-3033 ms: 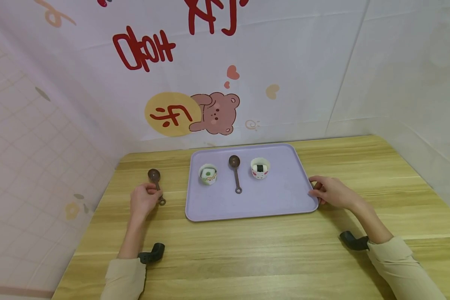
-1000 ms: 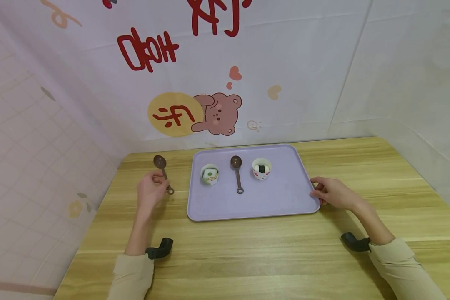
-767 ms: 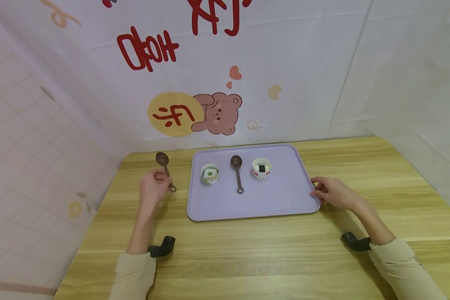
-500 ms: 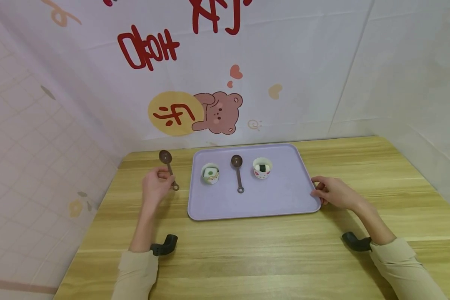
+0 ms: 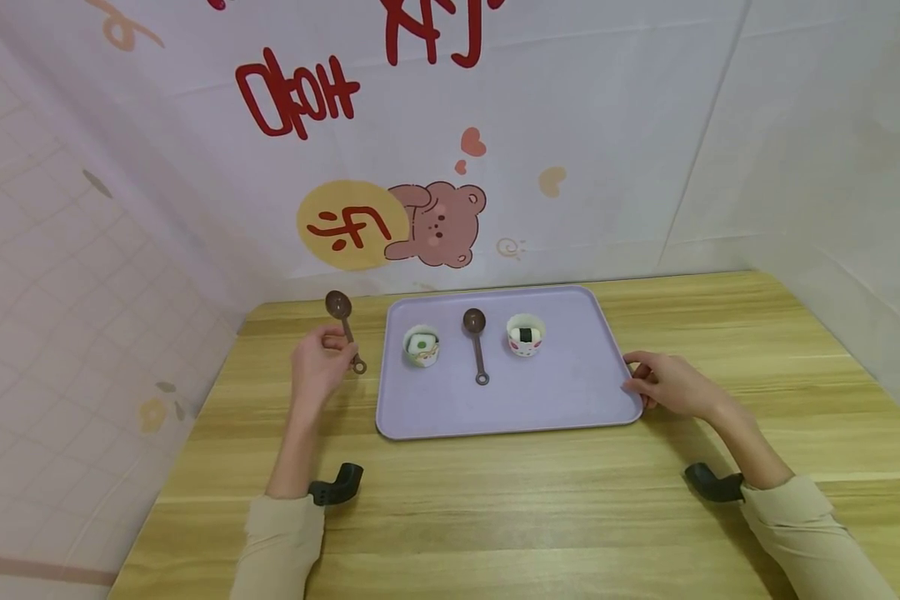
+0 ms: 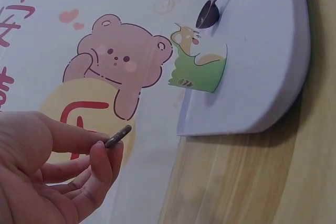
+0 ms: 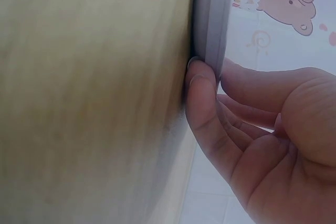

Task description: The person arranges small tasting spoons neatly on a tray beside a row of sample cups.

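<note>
Downward head view, seemingly sideways wrist close-ups

I can read three red Chinese characters, each lying on its side on the white wall sheet (image 5: pixel 607 150). Just left of the printed pink bear (image 5: pixel 450 233), the yellow disc (image 5: pixel 326 196) bears 乐 (image 5: pixel 345 229). Up and left of the bear stands 喜 (image 5: pixel 297 98), and above the bear I make out 安 (image 5: pixel 426 32), cut by the head view's top edge.

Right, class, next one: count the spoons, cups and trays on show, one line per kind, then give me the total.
Spoons: 2 (held spoon in the left hand, other spoon on the tray)
Cups: 2 (left cup and right cup, both on the tray)
Trays: 1
Total: 5
</note>
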`<move>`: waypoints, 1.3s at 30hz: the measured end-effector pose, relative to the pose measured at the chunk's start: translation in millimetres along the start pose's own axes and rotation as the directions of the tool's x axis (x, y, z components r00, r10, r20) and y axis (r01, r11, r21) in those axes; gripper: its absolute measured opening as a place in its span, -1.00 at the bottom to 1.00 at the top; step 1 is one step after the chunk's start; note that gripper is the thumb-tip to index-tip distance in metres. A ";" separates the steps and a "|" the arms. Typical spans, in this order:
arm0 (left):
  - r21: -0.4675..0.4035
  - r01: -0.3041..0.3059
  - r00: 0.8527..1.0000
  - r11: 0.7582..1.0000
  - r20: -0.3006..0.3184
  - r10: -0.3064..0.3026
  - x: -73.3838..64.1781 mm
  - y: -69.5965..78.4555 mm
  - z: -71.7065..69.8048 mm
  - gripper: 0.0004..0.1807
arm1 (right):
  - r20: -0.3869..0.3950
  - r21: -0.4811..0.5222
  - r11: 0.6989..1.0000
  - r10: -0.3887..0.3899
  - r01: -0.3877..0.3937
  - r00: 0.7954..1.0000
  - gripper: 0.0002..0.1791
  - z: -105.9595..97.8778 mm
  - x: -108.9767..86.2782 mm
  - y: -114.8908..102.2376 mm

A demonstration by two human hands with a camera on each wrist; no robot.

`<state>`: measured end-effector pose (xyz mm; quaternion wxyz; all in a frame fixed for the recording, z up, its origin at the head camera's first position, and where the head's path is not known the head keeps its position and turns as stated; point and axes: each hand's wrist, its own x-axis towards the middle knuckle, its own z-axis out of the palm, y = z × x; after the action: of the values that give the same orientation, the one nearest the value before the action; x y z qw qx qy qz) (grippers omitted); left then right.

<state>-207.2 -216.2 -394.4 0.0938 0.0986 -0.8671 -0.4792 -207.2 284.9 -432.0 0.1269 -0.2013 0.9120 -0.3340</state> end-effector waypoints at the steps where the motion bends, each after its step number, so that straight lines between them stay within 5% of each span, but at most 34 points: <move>1: -0.002 0.001 1.000 1.000 -0.001 -0.001 0.6 0.8 0.7 -0.65 | 0.000 0.000 1.000 -0.001 0.001 1.000 -0.49 0.0 0.0 -0.3; 39: -0.172 -0.072 0.997 0.982 0.000 0.073 3.0 31.9 30.6 -0.70 | -0.010 -0.014 1.000 0.004 -0.004 1.000 -0.51 0.9 0.2 1.6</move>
<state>-220.5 -175.4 -383.1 0.1167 0.0568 -0.8259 -0.5487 -207.4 285.4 -433.7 0.1218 -0.1988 0.9153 -0.3283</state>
